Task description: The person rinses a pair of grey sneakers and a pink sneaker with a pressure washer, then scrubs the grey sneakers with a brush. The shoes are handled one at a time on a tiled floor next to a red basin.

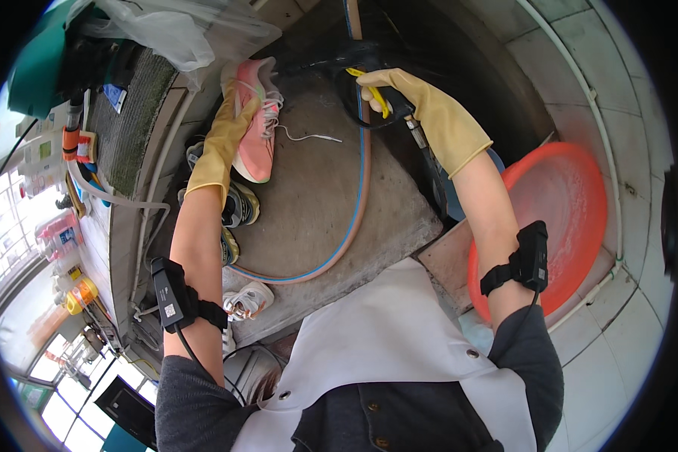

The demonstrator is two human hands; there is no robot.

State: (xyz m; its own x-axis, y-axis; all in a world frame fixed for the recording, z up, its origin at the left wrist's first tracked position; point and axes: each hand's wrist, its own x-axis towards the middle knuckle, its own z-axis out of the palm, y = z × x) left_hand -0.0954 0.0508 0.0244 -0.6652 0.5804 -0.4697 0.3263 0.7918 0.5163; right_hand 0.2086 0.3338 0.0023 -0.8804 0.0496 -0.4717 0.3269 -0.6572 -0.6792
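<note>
My left hand [229, 134], in a yellow rubber glove, grips a pink sneaker [258, 151] along its left side. The sneaker's pale laces hang loose, and one lace end trails to the right over the concrete slab. In a matching glove, my right hand [423, 104] is closed round the handle of a black spray gun [399, 105] with a yellow trigger [377, 92]. A metal coupling [414, 132] joins the gun to a dark hose running down. The gun's nozzle end lies toward the sneaker; whether water comes out, I cannot tell.
A tan hose [364, 188] with a blue stripe curves across the concrete slab [309, 203]. Several other shoes [239, 205] line its left edge. An orange-red basin [572, 218] stands at right, partly over a blue container [453, 200]. Clear plastic [166, 34] hangs at upper left.
</note>
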